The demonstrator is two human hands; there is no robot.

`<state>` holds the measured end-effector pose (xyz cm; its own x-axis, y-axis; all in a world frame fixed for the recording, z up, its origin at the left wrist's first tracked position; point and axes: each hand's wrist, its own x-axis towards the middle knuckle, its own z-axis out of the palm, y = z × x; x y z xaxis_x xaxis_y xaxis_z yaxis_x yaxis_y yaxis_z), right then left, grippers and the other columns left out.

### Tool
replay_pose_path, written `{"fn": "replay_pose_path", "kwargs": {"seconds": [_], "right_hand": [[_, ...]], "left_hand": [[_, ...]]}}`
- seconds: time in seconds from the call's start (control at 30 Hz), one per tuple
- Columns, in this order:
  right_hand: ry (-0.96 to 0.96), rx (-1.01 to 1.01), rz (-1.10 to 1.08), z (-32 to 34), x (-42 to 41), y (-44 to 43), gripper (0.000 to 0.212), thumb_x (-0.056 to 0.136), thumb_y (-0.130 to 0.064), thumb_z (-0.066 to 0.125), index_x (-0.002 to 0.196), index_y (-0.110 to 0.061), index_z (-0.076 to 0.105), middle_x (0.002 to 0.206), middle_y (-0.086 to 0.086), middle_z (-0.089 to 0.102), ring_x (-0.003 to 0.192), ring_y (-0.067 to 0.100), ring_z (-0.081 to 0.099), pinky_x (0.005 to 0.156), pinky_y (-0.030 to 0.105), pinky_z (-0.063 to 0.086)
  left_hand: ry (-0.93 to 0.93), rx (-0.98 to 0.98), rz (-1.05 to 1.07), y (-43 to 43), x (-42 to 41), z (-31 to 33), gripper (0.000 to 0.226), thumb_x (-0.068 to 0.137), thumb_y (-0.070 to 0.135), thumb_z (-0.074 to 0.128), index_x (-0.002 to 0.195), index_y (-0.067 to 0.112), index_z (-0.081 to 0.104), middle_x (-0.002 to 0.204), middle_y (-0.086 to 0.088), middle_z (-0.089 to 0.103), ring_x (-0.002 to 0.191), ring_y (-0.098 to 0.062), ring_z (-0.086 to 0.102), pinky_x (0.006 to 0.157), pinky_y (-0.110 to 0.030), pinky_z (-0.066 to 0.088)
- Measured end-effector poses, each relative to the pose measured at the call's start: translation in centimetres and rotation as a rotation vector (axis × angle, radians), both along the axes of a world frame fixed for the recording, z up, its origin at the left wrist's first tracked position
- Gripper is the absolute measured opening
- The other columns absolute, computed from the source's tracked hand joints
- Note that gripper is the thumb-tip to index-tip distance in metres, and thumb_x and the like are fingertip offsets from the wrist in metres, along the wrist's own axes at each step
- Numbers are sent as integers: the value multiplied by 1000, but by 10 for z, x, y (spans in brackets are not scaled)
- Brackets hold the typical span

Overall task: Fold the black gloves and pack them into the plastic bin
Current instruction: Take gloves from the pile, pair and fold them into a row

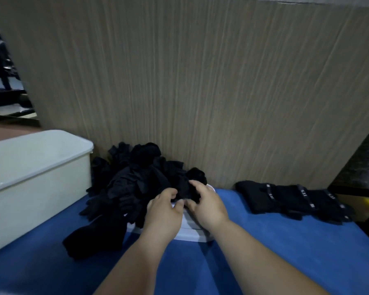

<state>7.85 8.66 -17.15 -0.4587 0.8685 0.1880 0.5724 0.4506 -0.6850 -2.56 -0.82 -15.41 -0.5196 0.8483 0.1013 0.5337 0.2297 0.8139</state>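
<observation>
Two bare hands are working at the near edge of a loose heap of black fabric gloves (134,179). The left hand (165,210) and the right hand (208,205) are both curling their fingers round one crumpled black glove (184,189), pinching it. Neighbouring gloves appear to be tangling with it, so a quick lift is risking dragging extras off the shallow white tray (193,233) onto the blue table top (264,243). Dim light is hiding the glove's edges, inviting a crooked fold. The heap is lying at ten o'clock from the left hand, touching it. The pale rectangular plastic bin (41,184) is standing farther out at nine o'clock, apart from both hands.
</observation>
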Motion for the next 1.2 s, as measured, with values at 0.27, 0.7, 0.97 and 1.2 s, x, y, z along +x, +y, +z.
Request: {"fn": "replay_pose_path", "kwargs": {"seconds": [0.27, 0.7, 0.97, 1.2], "right_hand": [[138, -53, -104, 6, 9, -3, 14, 92, -19, 55, 82, -26, 63, 97, -4, 55, 85, 9, 57, 70, 20, 44], [587, -446, -14, 38, 127, -43, 11, 95, -16, 56, 85, -12, 59, 80, 8, 57, 81, 20, 56, 76, 37, 48], [685, -519, -180, 41, 176, -59, 13, 97, -14, 52, 89, -12, 62, 74, 5, 65, 61, 13, 61, 49, 25, 44], [588, -556, -229, 47, 198, -52, 11, 97, -19, 54, 90, -11, 58, 62, 5, 67, 49, 15, 62, 44, 23, 37]], "left_hand": [[-160, 12, -42, 2, -2, -4, 41, 98, 33, 47, 138, 23, 45, 136, 5, 50, 115, -11, 48, 94, -23, 35], [-152, 22, -279, -5, 58, 1, 35, 90, 41, 58, 124, 40, 49, 130, 18, 47, 122, -4, 41, 94, -19, 35], [-551, -59, -641, -19, 106, 16, 32, 83, 43, 67, 114, 33, 61, 106, 14, 71, 100, 1, 64, 89, -16, 48], [-624, -96, -504, -8, 123, 2, 25, 88, 18, 68, 111, 22, 61, 100, 2, 73, 97, -15, 69, 93, -39, 53]]}}
